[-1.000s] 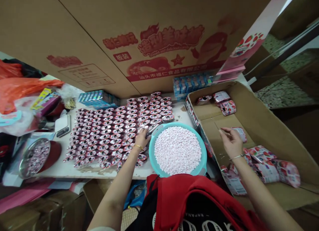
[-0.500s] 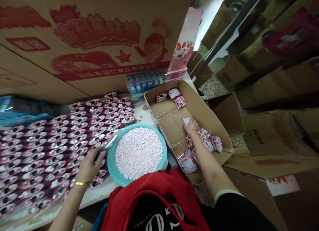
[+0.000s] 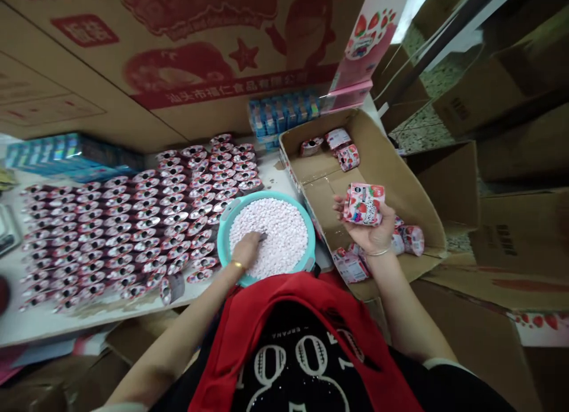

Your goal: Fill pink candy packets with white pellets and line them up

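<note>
A teal basin (image 3: 231,213) full of small pale pink candies (image 3: 278,225) stands at the near edge of the white table (image 3: 40,323). My left hand (image 3: 246,249) reaches into the candies at the basin's near left, fingers curled down among them. My right hand (image 3: 368,222) is raised, palm up, over an open cardboard box (image 3: 400,175), gripping a small pink strawberry-printed packet (image 3: 365,203). More such packets (image 3: 406,237) lie in the box beneath that hand.
Rows of small round pink-lidded containers (image 3: 146,216) cover the table left of the basin. Blue packs (image 3: 284,112) and a big printed carton (image 3: 186,50) stand behind. More packets (image 3: 340,145) lie at the box's far end. Cartons (image 3: 520,234) crowd the right.
My right hand lifted a packet out of the box and turned palm up. My left hand moved from the containers beside the basin into the candies. The view shifted.
</note>
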A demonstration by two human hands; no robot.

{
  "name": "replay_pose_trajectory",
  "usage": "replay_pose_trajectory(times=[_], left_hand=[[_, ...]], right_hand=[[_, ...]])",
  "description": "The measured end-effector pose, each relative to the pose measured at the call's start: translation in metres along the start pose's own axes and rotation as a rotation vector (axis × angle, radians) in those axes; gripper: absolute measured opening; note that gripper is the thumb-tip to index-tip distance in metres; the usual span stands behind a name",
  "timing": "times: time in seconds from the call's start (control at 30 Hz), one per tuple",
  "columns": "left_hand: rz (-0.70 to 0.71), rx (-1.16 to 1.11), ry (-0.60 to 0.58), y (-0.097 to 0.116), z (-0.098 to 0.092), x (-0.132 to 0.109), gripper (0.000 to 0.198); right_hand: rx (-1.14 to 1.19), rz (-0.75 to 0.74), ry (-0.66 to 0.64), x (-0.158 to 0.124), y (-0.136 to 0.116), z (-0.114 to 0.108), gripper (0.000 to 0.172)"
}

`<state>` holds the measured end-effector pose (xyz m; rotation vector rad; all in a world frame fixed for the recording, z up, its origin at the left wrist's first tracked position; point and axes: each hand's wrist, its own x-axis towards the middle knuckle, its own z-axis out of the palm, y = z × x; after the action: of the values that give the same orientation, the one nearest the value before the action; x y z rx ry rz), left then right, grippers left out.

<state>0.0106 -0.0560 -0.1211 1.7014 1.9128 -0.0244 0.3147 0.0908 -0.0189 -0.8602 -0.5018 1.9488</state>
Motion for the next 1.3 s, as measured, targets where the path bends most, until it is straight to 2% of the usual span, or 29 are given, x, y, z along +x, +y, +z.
replay_pose_trajectory(times=[0.1, 0.17, 0.23, 0.3, 0.47, 0.67, 0.87, 1.03, 1.17, 1.23, 1.3], left_hand=[[0.045, -0.125, 0.067, 0.018, 0.020, 0.019, 0.031], [0.063, -0.155, 0.075, 0.021, 0.022, 0.023, 0.031], [0.088, -0.180, 0.065, 0.018, 0.015, 0.020, 0.029], [0.126, -0.222, 0.055, 0.012, 0.002, 0.012, 0.029], [0.203, -0.245, 0.098, -0.007, -0.043, -0.017, 0.028], [0.281, -0.185, 0.119, -0.010, -0.098, -0.046, 0.029], [0.355, 0.022, 0.019, 0.013, -0.127, -0.048, 0.025], [0.307, 0.219, -0.031, 0.051, -0.142, -0.045, 0.017], [0.283, 0.329, -0.021, 0.080, -0.150, -0.048, 0.021], [0.282, 0.367, 0.011, 0.080, -0.154, -0.049, 0.023], [0.259, 0.388, 0.055, 0.066, -0.154, -0.048, 0.022]], right_hand=[[-0.082, 0.013, 0.038, -0.012, 0.015, 0.027, 0.044], [-0.200, 0.075, 0.017, -0.020, 0.028, 0.036, 0.041], [-0.313, 0.141, -0.035, -0.026, 0.041, 0.038, 0.044], [-0.397, 0.157, -0.048, -0.032, 0.054, 0.035, 0.047], [-0.546, 0.066, -0.026, -0.038, 0.096, 0.023, 0.055], [-0.646, -0.037, 0.001, -0.026, 0.137, 0.010, 0.044], [-0.671, -0.098, -0.090, -0.019, 0.147, 0.011, 0.040], [-0.677, -0.060, -0.142, -0.019, 0.150, 0.011, 0.035], [-0.653, -0.053, -0.127, -0.018, 0.154, 0.010, 0.034], [-0.624, -0.042, -0.095, -0.017, 0.155, 0.008, 0.036], [-0.584, -0.026, -0.058, -0.016, 0.154, 0.005, 0.039]])
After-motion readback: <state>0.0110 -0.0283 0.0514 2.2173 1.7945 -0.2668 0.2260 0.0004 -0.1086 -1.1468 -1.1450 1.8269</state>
